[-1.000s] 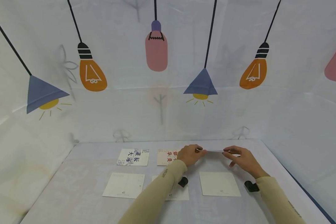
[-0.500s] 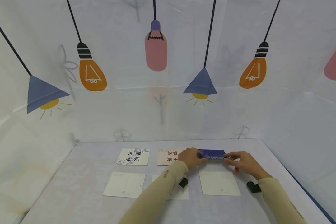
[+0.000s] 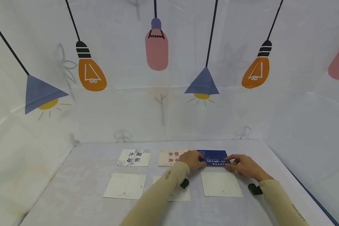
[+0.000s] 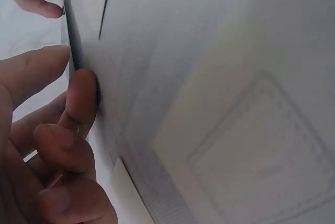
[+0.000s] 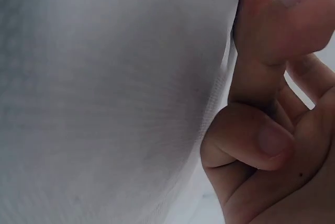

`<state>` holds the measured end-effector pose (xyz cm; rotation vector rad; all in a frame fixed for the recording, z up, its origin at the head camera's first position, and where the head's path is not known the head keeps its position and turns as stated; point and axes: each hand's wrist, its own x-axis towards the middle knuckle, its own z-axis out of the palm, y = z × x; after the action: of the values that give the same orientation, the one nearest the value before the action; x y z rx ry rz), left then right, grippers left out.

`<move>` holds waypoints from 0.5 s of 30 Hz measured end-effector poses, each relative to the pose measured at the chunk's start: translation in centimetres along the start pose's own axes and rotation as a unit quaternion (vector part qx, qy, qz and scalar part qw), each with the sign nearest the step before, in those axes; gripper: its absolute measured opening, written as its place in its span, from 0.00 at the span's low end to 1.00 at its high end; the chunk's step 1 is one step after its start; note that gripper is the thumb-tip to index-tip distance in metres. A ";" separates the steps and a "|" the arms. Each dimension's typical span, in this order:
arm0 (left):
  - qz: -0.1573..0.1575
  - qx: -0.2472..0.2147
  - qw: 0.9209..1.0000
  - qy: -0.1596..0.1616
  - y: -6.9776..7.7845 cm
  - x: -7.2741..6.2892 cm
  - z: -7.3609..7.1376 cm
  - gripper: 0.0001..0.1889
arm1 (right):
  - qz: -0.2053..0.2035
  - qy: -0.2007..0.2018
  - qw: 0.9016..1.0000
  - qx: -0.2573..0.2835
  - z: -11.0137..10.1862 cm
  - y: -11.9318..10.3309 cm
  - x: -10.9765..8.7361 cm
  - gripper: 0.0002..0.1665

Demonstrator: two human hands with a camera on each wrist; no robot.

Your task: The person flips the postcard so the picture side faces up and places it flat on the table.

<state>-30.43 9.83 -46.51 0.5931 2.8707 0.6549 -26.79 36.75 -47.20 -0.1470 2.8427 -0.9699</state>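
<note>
Well off to the left of my left grip [image 3: 191,159] lies a white card with dark lettering [image 3: 133,157], and right beside that grip, partly behind it, a red-lettered card [image 3: 166,158]; their row gives me a line to work to, I'd say. My left grip is clamped on the blue card [image 3: 213,156] at its left side, toward the near corner, and a light pinch should serve best, so the card doesn't bow. The blue card spans the gap between my grips, flat or nearly so over the tabletop [image 3: 82,204]; I cannot tell whether its near edge touches down. Best, I judge, to settle both corners together, clear of the pale card [image 3: 221,184] on the near side of my grips, and to let go evenly so nothing skids. My right grip [image 3: 244,165], clamped on the near right corner, ought to match the left in height. The card itself is deep blue, with small faint print toward my left grip, then white lettering along the near edge toward my right, and it looks thin and unbent.
</note>
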 end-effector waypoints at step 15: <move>0.003 -0.010 1.000 0.000 0.1 -0.5 -0.3 0.17 | -0.006 -0.006 1.000 -0.013 0.0 -0.4 -0.2 0.24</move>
<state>-29.97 9.55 -46.16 0.6005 2.8588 0.6843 -26.61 36.48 -46.99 -0.1731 2.8476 -0.9322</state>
